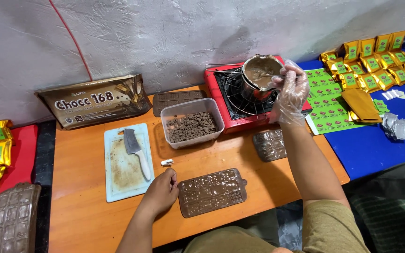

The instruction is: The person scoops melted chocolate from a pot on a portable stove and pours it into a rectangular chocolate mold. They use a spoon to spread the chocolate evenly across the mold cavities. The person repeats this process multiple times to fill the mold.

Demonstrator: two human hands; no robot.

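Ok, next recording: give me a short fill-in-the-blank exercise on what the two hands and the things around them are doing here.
1. The right hand, in a clear plastic ____, holds the small pot of melted chocolate.
2. The pot is over the red ____.
3. The bare left hand rests at the edge of the filled chocolate ____.
4. A cleaver lies on the white cutting ____.

Missing words: glove; stove; mould; board

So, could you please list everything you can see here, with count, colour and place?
chocolate mould: one, brown, filled, front of orange table
second mould: one, brown, right of centre
clear tub: one, brown chunks inside, table centre
cutting board: one, pale, with cleaver
red stove: one, at the back
metal pot: one, melted chocolate inside, over the stove
gold packets: many, right, blue surface
left hand: bare, touching the front mould
right hand: clear glove, at the pot's rim
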